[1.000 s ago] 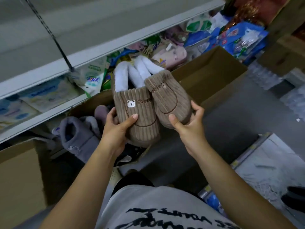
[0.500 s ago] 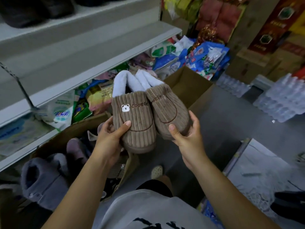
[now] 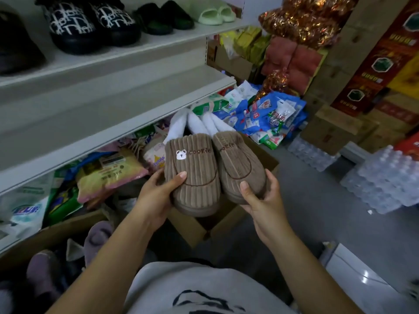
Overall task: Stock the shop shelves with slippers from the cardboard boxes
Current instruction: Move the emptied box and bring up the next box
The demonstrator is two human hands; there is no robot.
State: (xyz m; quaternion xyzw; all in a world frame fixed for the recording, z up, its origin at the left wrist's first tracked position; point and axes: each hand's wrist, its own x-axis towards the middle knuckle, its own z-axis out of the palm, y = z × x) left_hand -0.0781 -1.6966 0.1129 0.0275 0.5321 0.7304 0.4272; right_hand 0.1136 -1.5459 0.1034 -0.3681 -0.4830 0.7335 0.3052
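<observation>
Left hand and right hand clasp the brown corduroy slipper pair, not yet shelved. Grey plush slippers lie waiting in the brown cardboard box

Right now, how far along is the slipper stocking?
Started: black-and-white patterned slippers and pale green foam slides sit on the upper white shelf. In hand: the left hand and right hand hold the brown corduroy slippers, one each. Left: purple plush slippers lie in the open cardboard box.
</observation>
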